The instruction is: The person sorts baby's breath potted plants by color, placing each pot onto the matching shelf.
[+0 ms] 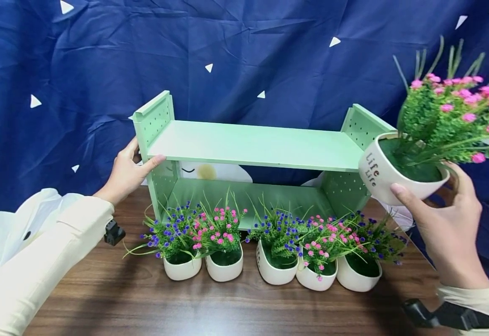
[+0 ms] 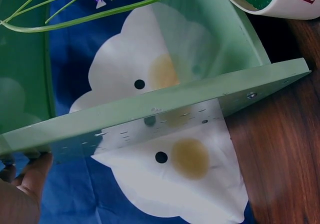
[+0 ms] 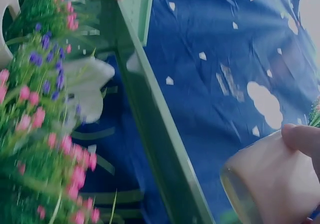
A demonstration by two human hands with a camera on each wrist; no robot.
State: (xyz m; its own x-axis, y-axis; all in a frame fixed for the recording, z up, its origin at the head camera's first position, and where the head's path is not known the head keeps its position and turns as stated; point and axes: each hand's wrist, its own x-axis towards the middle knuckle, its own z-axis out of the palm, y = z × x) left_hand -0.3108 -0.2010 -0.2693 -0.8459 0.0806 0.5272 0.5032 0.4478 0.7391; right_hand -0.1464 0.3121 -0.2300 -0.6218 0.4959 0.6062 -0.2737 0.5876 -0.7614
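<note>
My right hand point(image 1: 452, 219) holds a white flowerpot point(image 1: 401, 172) marked "Life" in the air, at the right end of a green two-tier shelf point(image 1: 252, 144). Pink artificial flowers point(image 1: 463, 105) and green leaves rise from this pot, which tilts to the right. In the right wrist view, the thumb point(image 3: 302, 136) lies against the pot's white wall point(image 3: 275, 171). At the shelf's other end, my left hand point(image 1: 128, 172) grips the left side panel, thumb toward the front edge. The left wrist view shows its fingers point(image 2: 35, 179) at that panel's edge.
Several white pots of blue-purple and pink flowers stand in a row before the shelf, from the leftmost pot point(image 1: 182, 269) to the rightmost pot point(image 1: 359, 277). Under them is a brown wooden table point(image 1: 177, 308). A blue patterned cloth point(image 1: 244, 60) hangs behind.
</note>
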